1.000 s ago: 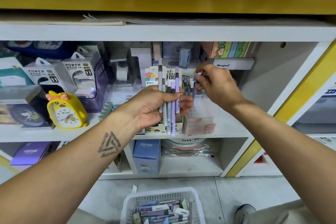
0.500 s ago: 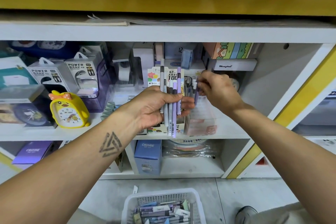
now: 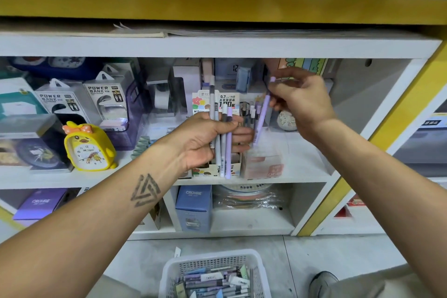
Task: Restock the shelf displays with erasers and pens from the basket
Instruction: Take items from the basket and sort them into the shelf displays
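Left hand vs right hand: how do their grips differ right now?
The left hand grips a bundle of pens held upright; the right hand pinches a single purple pen, tilted. The left hand sits lower, in front of the cardboard box; the right hand is raised above the clear holder. Both hold pens at the middle shelf.

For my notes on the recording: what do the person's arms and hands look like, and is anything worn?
Both forearms are bare, no sleeves, gloves, watch or rings visible. The left forearm bears a dark tattoo of interlocking triangles. The right hand shows no markings.
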`<state>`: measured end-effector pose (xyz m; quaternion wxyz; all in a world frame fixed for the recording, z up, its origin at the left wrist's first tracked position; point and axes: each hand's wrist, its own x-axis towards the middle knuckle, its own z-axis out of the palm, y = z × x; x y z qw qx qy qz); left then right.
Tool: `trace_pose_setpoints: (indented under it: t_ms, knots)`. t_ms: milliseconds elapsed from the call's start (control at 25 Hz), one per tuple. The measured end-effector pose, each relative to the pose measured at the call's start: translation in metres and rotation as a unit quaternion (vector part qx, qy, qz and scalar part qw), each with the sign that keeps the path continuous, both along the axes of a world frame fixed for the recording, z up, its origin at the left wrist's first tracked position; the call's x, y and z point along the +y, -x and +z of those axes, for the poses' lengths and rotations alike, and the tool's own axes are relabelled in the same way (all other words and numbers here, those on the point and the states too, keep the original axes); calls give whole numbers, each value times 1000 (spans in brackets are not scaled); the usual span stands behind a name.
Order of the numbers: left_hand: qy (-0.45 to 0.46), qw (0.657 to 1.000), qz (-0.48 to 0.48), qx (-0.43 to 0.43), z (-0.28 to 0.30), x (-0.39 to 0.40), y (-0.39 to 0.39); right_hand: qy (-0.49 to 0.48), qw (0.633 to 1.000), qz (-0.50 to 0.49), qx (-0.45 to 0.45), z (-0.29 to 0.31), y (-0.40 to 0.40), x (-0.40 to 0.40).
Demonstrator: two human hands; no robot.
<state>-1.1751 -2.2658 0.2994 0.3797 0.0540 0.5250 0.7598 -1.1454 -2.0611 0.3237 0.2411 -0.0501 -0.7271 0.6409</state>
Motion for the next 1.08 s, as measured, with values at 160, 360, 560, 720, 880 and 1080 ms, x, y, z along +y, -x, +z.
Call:
trace_pose_setpoints:
  t_ms: [160,360,560,720,880,1080]
  knots:
    - [4,996,85,-17,3,-6,8,-225,973,-59,9,-7,-2,14]
    - [7,998,58,-23,3,-2,4,-399,915,-51,-22,-34,-1,17]
    - [-2,1000,17,-13,-2,-4,4,-396,918,-4,-18,-45,2,16]
    - [-6,1000,3,0,-5,-5,4,-507,861,-28,-21,-45,2,8]
    - [-21,1000,-12,-4,-4,-2,2,-352,935,-20,-31,-25,0,-9]
    - [-26,999,-18,3,-3,1,-2,-109,984,115,-87,-15,-4,-26]
